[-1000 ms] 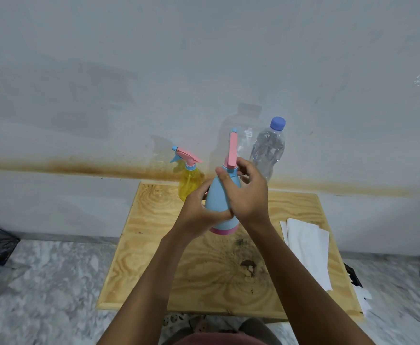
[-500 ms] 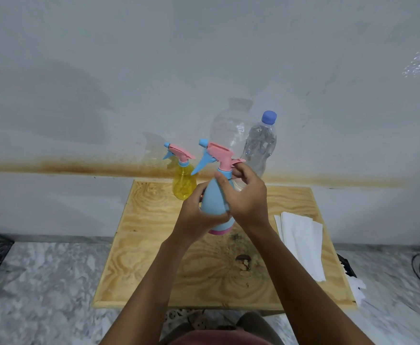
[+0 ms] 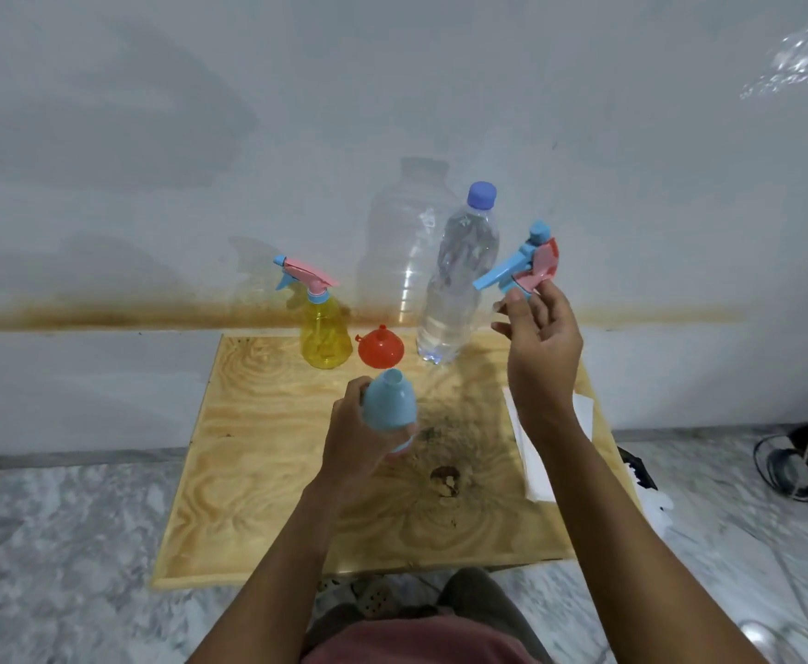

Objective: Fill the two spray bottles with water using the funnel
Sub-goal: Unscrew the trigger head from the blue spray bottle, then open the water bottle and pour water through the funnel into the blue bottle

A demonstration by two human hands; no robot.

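Note:
My left hand (image 3: 356,440) grips the blue spray bottle (image 3: 389,400) over the middle of the wooden table (image 3: 258,472); its neck is open, with no head on it. Raised to the right, my right hand (image 3: 538,347) pinches the detached pink and blue spray head (image 3: 524,266) by its collar. A yellow spray bottle (image 3: 324,337) with its head on stands at the back of the table. Beside it an orange funnel (image 3: 381,349) lies mouth down. A clear water bottle (image 3: 457,289) with a blue cap stands right of the funnel.
White paper towels (image 3: 536,452) lie along the table's right side, partly under my right arm. A dark stain (image 3: 445,479) marks the table's middle. The wall is close behind the table. Cables (image 3: 789,467) lie on the marble floor at the right.
The spray head has come off the blue bottle. My right hand carried it up and to the right, while my left hand lowered the bottle. The funnel is now uncovered.

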